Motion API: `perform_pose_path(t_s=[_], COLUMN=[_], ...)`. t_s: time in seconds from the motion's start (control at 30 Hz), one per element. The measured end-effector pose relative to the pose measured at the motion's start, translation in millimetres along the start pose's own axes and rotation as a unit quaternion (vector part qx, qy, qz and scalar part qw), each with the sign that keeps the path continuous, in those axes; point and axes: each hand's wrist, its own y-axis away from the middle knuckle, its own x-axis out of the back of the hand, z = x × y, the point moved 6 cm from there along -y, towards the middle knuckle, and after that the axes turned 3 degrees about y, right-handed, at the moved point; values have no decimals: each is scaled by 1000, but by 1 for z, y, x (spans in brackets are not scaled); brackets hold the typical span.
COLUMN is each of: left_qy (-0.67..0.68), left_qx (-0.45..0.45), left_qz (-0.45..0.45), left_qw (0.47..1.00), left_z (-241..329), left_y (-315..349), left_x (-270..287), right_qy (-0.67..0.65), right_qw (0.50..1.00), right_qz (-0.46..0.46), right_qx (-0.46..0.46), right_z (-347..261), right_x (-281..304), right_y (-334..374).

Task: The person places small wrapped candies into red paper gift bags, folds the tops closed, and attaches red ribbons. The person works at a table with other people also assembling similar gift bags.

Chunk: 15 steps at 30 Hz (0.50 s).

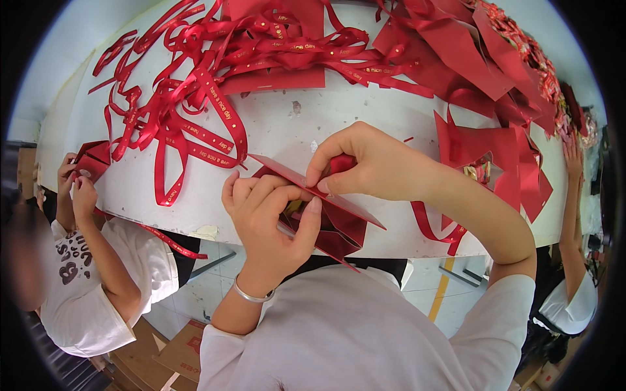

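Observation:
A red folded paper gift box (342,225) is at the table's front edge, close to my body, with its flap raised. Something yellowish shows inside it, partly covered by my fingers. My left hand (270,212), a silver bangle on its wrist, grips the box's left side with the thumb across the opening. From the far side, my right hand (352,166) pinches a red ribbon (342,164) against the flap's upper edge. Most of that ribbon is hidden behind the fingers.
Loose printed red ribbons (195,117) lie tangled at the back left. Flat red card pieces (456,52) and wrapped candies (515,32) pile up back right. Another red box (482,163) lies right. At left a co-worker's hands (81,189) hold a box; another person's arm (572,195) reaches in at right.

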Motion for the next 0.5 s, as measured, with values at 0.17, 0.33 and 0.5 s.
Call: perform_pose_path(t_s=[0.17, 0.33, 0.5], left_qy=[8, 46, 170], left_qx=[6, 11, -24], left_qz=[12, 30, 83], left_qw=[1000, 998, 982], left_z=[-2, -3, -14], left_y=[-1, 1, 7], left_x=[-4, -5, -2], right_qy=[56, 63, 261], right_qw=[995, 996, 917], right_qz=[68, 64, 207], right_qx=[49, 27, 219], right_z=[-8, -9, -29], right_x=[-1, -5, -21], right_y=[8, 12, 34])
